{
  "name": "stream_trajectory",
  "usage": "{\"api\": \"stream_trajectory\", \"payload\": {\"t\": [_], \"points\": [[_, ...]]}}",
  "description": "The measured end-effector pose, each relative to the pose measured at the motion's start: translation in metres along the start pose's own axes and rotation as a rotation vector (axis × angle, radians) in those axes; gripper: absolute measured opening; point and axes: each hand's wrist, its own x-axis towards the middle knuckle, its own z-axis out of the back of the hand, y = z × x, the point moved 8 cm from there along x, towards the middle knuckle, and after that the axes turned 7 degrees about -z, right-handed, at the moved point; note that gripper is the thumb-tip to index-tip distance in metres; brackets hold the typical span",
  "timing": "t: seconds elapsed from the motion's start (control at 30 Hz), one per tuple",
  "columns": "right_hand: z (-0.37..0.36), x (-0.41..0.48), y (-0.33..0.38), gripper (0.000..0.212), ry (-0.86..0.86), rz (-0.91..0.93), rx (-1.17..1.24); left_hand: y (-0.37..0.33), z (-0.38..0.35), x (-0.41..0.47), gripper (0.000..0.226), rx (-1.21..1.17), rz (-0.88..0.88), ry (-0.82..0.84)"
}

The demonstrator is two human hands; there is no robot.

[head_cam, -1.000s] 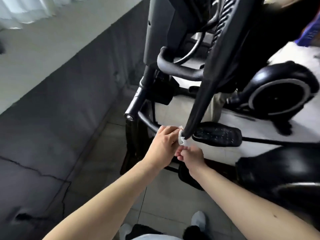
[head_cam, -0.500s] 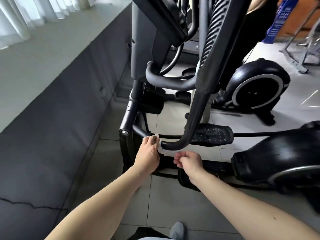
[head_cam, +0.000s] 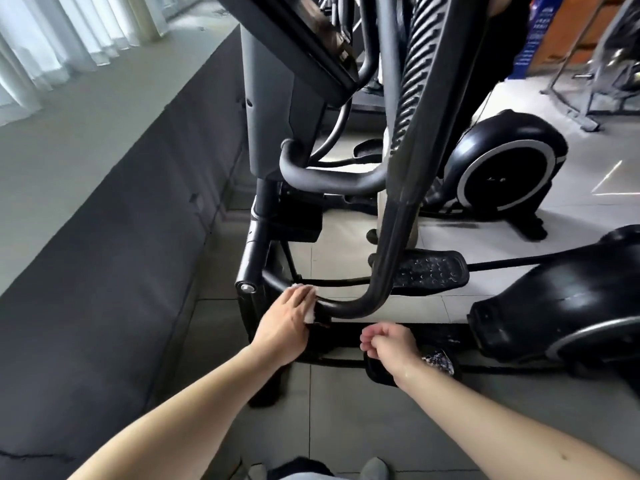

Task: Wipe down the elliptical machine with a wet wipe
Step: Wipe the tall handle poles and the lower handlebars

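Here, left hand (head_cam: 285, 325) gripping wet wipe (head_cam: 309, 311) round lower curved elliptical bar (head_cam: 349, 307), right hand (head_cam: 389, 342) curled in loose fist, holding nothing, blue sign (head_cam: 531, 39) text unreadably blurred

— What is the person wearing?
— Both forearms (head_cam: 194, 407) are bare. Well below the fingers (head_cam: 372, 336), two pale grey shoe toes (head_cam: 375, 468) show, with dark trouser fabric (head_cam: 301, 465) between them.
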Motion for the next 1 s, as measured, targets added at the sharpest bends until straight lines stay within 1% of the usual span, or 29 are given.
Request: {"api": "stream_trajectory", "payload": {"t": [0.07,0.13,0.2,0.27,0.33,0.43,0.5,0.57,0.63,0.7,0.77,0.83,1.0], "points": [[0.0,-0.001,-0.004,0.035,-0.053,0.002,0.004,0.035,0.002,0.002,0.081,0.098,0.019,0.066],[-0.002,-0.004,-0.01,0.034,-0.107,-0.02,0.02,0.063,0.009,0.007,0.08,0.137,0.053,0.116],[-0.011,-0.009,-0.02,0.035,-0.154,-0.057,0.047,0.082,0.014,0.01,0.078,0.178,0.068,0.178],[-0.023,-0.018,-0.03,0.035,-0.193,-0.084,0.083,0.087,0.013,0.007,0.079,0.167,0.045,0.211],[-0.038,-0.027,-0.04,0.036,-0.228,-0.097,0.12,0.076,0.006,0.0,0.08,0.163,-0.012,0.222],[-0.061,-0.039,-0.051,0.036,-0.257,-0.119,0.161,0.045,-0.005,-0.009,0.081,0.155,-0.159,0.206],[-0.075,-0.047,-0.055,0.035,-0.26,-0.132,0.162,0.039,-0.007,-0.009,0.078,0.192,-0.237,0.216],[-0.085,-0.054,-0.055,0.035,-0.25,-0.132,0.152,0.058,-0.001,-0.005,0.075,0.179,-0.202,0.215],[-0.091,-0.06,-0.051,0.035,-0.238,-0.114,0.15,0.088,0.009,0.002,0.075,0.159,-0.102,0.2],[-0.09,-0.064,-0.045,0.036,-0.242,-0.097,0.163,0.104,0.014,0.007,0.076,0.189,-0.077,0.218],[-0.087,-0.067,-0.04,0.037,-0.255,-0.089,0.159,0.095,0.02,0.009,0.074,0.175,-0.085,0.202],[-0.082,-0.069,-0.037,0.036,-0.258,-0.084,0.145,0.07,0.027,0.007,0.07,0.112,-0.096,0.176],[-0.062,-0.071,-0.027,0.035,-0.267,-0.072,0.134,-0.01,0.019,0.001,0.07,-0.094,-0.249,0.076]]}}
